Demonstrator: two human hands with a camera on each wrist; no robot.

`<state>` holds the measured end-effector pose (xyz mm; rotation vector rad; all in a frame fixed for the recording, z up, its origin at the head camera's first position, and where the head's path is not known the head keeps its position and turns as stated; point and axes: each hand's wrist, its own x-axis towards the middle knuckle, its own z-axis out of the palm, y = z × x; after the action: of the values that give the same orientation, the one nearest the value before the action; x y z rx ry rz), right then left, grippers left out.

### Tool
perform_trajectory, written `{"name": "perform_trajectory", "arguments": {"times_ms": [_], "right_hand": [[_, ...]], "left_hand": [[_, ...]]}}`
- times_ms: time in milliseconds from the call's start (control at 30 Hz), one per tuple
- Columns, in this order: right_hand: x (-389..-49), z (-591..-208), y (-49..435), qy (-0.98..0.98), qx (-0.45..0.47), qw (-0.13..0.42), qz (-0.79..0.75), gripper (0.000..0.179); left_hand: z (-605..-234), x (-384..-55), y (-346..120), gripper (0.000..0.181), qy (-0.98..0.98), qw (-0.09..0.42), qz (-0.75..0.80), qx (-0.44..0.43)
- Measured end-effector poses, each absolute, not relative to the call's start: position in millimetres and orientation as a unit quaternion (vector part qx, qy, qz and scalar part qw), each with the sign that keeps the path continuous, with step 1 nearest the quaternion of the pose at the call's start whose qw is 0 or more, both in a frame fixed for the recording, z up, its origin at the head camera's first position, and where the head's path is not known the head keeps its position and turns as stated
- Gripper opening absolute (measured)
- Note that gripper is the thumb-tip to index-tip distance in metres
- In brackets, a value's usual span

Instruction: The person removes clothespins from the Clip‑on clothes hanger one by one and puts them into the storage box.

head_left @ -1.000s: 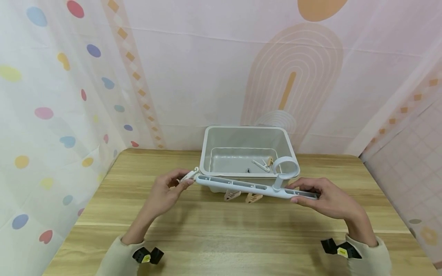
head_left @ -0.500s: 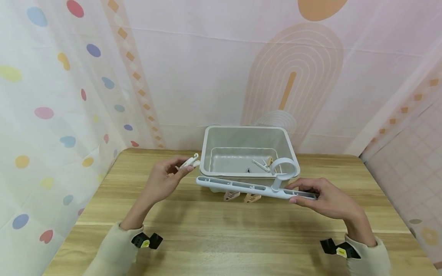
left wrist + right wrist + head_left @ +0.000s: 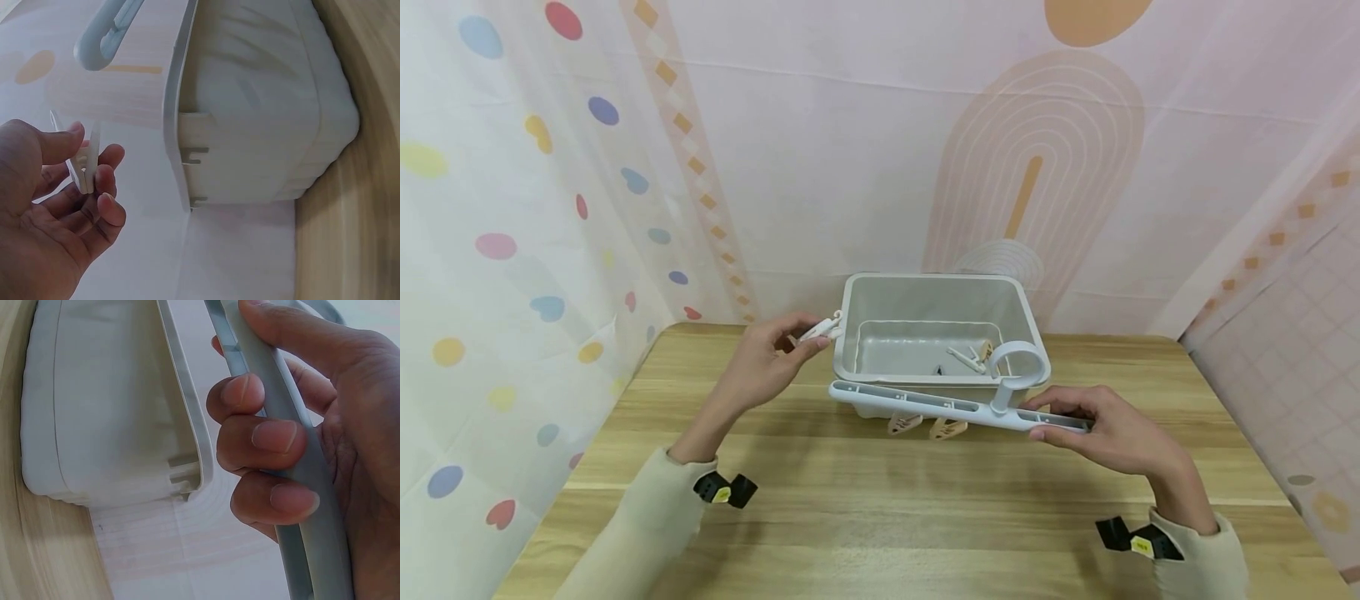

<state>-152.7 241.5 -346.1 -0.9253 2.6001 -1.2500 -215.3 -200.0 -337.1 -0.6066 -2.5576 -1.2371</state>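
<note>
Between thumb and fingers, my left hand (image 3: pixel 763 362) pinches a white clothespin (image 3: pixel 87 169) with a small hook, close by the left rim of the grey plastic basin (image 3: pixel 936 277). My right hand (image 3: pixel 1112 429) grips the right end of a pale blue-grey hanger bar (image 3: pixel 943 407), which slants across the basin's front. A ring-shaped hook (image 3: pixel 1011 385) rises from the bar near that hand. Below the bar show a pinkish-beige clothespin (image 3: pixel 905 424) and a tan clothespin (image 3: pixel 948 429).
Inside the basin lie a white clothespin (image 3: pixel 966 360), a tan clothespin (image 3: pixel 987 350) and a small dark piece (image 3: pixel 939 370). The basin stands at the back of a wooden table (image 3: pixel 880 517), before a patterned curtain (image 3: pixel 820 167).
My left hand, holding the white clothespin, has moved off the bar's left end and forward to beside the basin's left rim. The bar and right hand have barely moved.
</note>
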Motion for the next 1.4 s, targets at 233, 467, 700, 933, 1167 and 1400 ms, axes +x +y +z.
{"name": "perform_trajectory", "arguments": {"times_ms": [233, 467, 700, 933, 1167, 1400], "right_hand": [[-154, -347, 242, 0.858, -0.305, 0.056, -0.409, 0.021], [-154, -347, 244, 0.856, -0.309, 0.057, -0.410, 0.022], [-154, -347, 245, 0.858, -0.308, 0.057, -0.408, 0.021], [-154, -348, 244, 0.859, -0.307, 0.056, -0.407, 0.021], [-154, -346, 244, 0.864, -0.302, 0.054, -0.399, 0.021], [-154, -345, 243, 0.865, -0.308, 0.053, -0.394, 0.022]], "left_hand": [[-325, -228, -196, 0.021, -0.881, 0.105, -0.403, -0.224], [-317, -243, -189, 0.016, -0.880, 0.114, -0.380, -0.262], [-306, -255, -182, 0.014, -0.881, 0.110, -0.364, -0.281], [-296, -269, -173, 0.015, -0.889, 0.090, -0.337, -0.295], [-294, -286, -164, 0.014, -0.894, 0.078, -0.324, -0.299], [-295, -304, -159, 0.014, -0.899, 0.082, -0.313, -0.294]]}}
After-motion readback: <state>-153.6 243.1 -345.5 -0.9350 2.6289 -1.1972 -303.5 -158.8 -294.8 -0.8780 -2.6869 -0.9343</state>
